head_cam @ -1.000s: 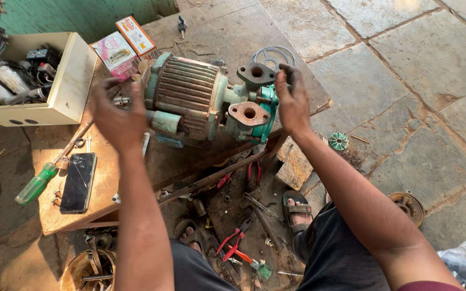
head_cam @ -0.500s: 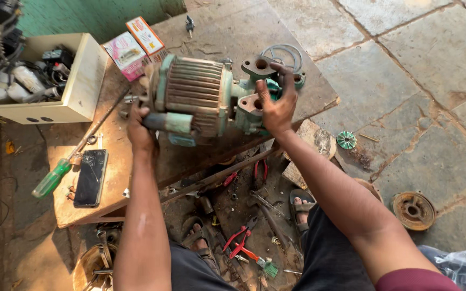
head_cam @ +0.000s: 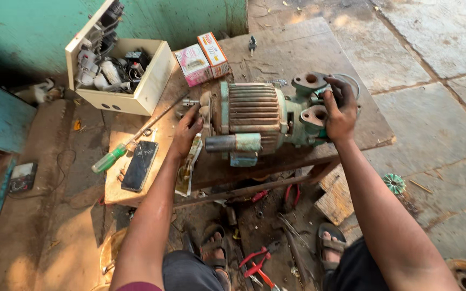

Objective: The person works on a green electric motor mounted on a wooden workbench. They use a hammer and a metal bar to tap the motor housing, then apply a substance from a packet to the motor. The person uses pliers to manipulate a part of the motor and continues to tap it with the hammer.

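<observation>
We grip the green pump motor (head_cam: 260, 121) at both ends on the low wooden bench (head_cam: 351, 59): our left hand (head_cam: 187, 132) closed around its shaft end, our right hand (head_cam: 340, 110) clamped over the pump housing. We judge we are repositioning it; next it needs steady, even turning. A screwdriver (head_cam: 130, 143) lies left of the motor.

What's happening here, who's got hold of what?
A seated person has both hands on a green, ribbed-bodied electric pump motor lying on a low wooden bench. The left hand is at the motor's rear end, and the right hand grips the flanged pump end. A green-handled screwdriver and a black phone lie beside it.
</observation>
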